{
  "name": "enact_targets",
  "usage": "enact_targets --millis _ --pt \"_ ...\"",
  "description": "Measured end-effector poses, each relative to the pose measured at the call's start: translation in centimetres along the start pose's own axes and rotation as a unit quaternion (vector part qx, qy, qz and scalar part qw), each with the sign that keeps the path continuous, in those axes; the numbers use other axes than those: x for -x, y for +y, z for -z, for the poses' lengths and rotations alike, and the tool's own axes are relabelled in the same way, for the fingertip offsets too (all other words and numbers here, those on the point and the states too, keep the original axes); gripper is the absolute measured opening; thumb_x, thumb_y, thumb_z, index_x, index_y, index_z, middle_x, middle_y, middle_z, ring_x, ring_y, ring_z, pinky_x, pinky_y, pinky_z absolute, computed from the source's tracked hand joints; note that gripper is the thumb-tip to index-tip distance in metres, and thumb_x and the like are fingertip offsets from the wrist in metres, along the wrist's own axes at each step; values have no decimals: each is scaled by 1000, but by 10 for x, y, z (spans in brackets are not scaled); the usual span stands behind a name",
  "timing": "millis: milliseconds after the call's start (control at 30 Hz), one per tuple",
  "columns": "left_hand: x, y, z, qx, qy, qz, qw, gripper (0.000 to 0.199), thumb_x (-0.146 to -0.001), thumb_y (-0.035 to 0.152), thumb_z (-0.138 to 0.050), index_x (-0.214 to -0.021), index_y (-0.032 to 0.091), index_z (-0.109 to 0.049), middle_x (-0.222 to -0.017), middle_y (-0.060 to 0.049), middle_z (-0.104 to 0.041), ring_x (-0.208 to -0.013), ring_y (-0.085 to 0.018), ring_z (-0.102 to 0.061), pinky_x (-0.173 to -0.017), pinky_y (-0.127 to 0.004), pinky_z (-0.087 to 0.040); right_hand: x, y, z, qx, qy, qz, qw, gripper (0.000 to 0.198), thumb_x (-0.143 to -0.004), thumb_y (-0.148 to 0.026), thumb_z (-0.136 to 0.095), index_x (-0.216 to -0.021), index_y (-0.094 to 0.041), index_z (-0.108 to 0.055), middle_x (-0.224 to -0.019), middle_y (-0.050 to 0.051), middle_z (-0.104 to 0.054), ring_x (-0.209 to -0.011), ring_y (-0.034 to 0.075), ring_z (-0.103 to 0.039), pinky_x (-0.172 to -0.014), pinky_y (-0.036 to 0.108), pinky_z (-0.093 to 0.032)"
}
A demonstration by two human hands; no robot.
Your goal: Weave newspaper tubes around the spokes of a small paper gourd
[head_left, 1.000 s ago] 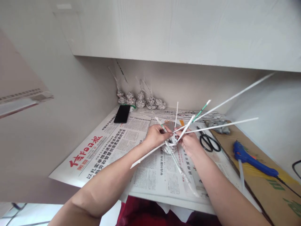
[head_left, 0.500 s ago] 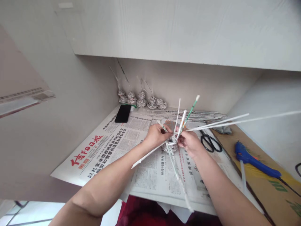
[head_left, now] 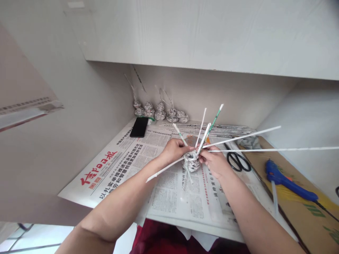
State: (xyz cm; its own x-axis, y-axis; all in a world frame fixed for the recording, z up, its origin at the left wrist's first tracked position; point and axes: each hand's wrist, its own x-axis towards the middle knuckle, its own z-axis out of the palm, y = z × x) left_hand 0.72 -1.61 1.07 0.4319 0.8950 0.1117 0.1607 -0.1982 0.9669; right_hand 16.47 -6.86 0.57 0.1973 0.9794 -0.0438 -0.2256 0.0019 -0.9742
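Nearest me, red cloth [head_left: 162, 238] is cut off by the lower picture edge. Newspaper [head_left: 169, 203] lies under both forearms. The woven piece [head_left: 192, 165] sits between my fingertips. The fingers of my left hand [head_left: 173, 150] are pinched narrow on its left rim; those of my right hand [head_left: 214, 164] are closed in on its right side. My fingers hide parts of the rim, so I cannot tell exactly where each strip is gripped. The strip on my side of the piece is blurred, its tip hard to make out. The long strip [head_left: 278, 150] passes my right fingers and leaves the picture at the right. Right of those fingers: scissors [head_left: 239, 162], blades partly hidden; farther right, the glue gun [head_left: 290, 185] on cardboard [head_left: 304, 208]. Beyond my fingers: the rods [head_left: 212, 129], the phone [head_left: 139, 127] to the left, and the gourds [head_left: 160, 113] at the back wall, their upper strands faint.

Compared with half a second ago, the long strip has dropped from a rising slope to nearly level, clear of its neighbour.
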Motion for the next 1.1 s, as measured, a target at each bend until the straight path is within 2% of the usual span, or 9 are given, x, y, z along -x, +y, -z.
enact_targets --millis 167,400,567,767,967,1100 --pt "-6 -9 -4 76 -14 -8 997 24 -70 34 -70 -70 10 -72 -67 -5 -70 -61 -14 -58 -61 -24 -43 0 1 1 21 -9 6 1000 33 -53 -29 -83 -74 -17 -60 -55 -3 -59 -48 9 -49 -43 21 -35" --pt "-6 -9 -5 133 -52 25 989 36 -65 45 -75 -76 10 -74 -70 -6 -71 -60 -14 -58 -62 -25 -44 0 2 3 40 -20 23 999 33 -54 -31 -83 -73 -18 -58 -58 -2 -62 -50 11 -52 -46 23 -38" --pt "-1 0 -5 119 1 -15 993 33 -60 41 -78 -71 11 -70 -66 -4 -68 -59 -12 -56 -61 -24 -42 4 -2 -1 87 -35 43 995 31 -57 -32 -83 -70 -19 -58 -55 -3 -61 -47 11 -51 -46 24 -40" --pt "0 -2 -10 41 52 -55 996 24 -70 36 -68 -67 13 -63 -64 -1 -62 -59 -11 -52 -59 -23 -40 4 -1 -2 100 -18 61 993 31 -58 -34 -82 -69 -19 -58 -55 -3 -62 -46 12 -52 -45 25 -40" --pt "-2 -6 -11 36 55 -38 997 21 -72 34 -64 -67 15 -56 -60 2 -54 -56 -10 -47 -55 -22 -36 3 0 0 100 8 65 993 29 -59 -34 -81 -67 -20 -56 -52 -4 -59 -43 11 -49 -44 25 -39" --pt "-2 -3 -10 110 32 -21 993 24 -67 33 -70 -66 15 -55 -59 3 -55 -55 -9 -48 -56 -22 -38 4 0 1 109 1 69 992 28 -60 -34 -80 -67 -21 -56 -56 -3 -61 -45 12 -51 -47 27 -41"
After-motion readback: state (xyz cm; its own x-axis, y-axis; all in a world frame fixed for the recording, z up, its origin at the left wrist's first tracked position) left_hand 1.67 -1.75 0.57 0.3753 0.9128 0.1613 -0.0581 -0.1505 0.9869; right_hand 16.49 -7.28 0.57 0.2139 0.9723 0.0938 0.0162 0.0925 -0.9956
